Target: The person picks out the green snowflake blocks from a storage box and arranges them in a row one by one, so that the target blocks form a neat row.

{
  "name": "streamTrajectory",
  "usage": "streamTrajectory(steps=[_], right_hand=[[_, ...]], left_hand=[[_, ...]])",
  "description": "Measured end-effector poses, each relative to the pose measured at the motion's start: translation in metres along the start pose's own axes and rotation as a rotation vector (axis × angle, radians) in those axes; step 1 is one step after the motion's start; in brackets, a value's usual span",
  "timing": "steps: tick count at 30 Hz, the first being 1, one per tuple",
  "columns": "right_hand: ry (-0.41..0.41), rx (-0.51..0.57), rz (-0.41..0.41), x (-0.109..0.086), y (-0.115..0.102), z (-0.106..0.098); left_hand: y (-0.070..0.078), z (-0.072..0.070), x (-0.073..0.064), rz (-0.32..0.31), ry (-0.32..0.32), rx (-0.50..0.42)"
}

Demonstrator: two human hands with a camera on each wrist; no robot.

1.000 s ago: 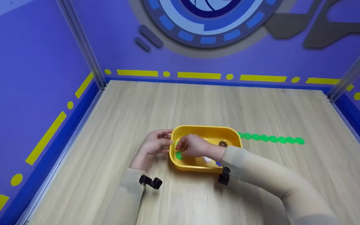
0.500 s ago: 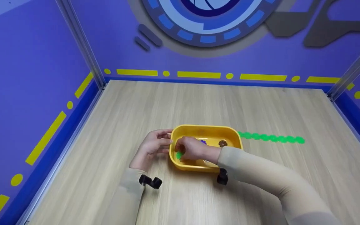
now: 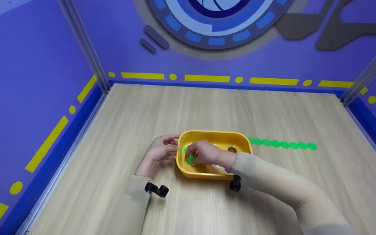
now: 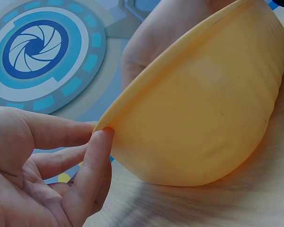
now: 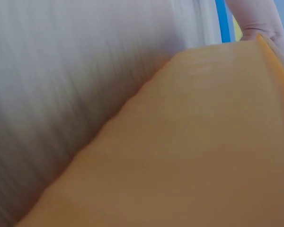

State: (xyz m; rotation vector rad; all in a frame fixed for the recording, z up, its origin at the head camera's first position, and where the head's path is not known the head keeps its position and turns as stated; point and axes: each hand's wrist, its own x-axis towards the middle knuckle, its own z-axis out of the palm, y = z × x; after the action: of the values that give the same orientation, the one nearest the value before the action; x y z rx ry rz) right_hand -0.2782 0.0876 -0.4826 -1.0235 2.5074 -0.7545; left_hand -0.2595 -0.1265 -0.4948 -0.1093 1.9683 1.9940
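Observation:
A yellow plastic bin (image 3: 219, 133) stands on the table between my hands. My left hand (image 3: 159, 149) pinches its left rim, thumb and fingertips meeting at the edge in the left wrist view. Inside the bin, my right hand (image 3: 205, 153) pinches a green notched disc (image 3: 190, 160), a snowflake-type building piece, near the left end. Another bit of green (image 3: 185, 149) shows behind its fingers. A brown disc (image 3: 232, 149), a white disc (image 3: 216, 166) and a purple disc (image 3: 227, 170) lie on the bin's floor. The bin wall (image 5: 180, 142) hides the right hand's fingers in the right wrist view.
A straight row of several green discs (image 3: 284, 144) extends to the right from behind the bin on the wood-grain table (image 3: 162, 107). Purple-blue panels (image 3: 116, 45) with metal corner posts enclose the back and sides.
The right hand dipped toward the bin's left end, then rose slightly back to the right. The green disc shifted right with its fingers. The left hand keeps its place at the rim.

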Motion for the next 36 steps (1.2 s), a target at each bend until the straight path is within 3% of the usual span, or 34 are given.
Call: streamTrajectory(steps=[15, 21, 36], right_hand=[[-0.027, 0.189, 0.115, -0.023, 0.006, -0.026], [-0.003, 0.210, 0.123, -0.033, 0.009, -0.031], [0.041, 0.355, 0.264, -0.053, 0.021, -0.049]], left_hand=[[-0.001, 0.001, 0.000, 0.000, 0.028, -0.001], [0.000, 0.002, 0.001, -0.005, 0.029, -0.006], [-0.001, 0.003, 0.002, -0.003, 0.046, -0.015]])
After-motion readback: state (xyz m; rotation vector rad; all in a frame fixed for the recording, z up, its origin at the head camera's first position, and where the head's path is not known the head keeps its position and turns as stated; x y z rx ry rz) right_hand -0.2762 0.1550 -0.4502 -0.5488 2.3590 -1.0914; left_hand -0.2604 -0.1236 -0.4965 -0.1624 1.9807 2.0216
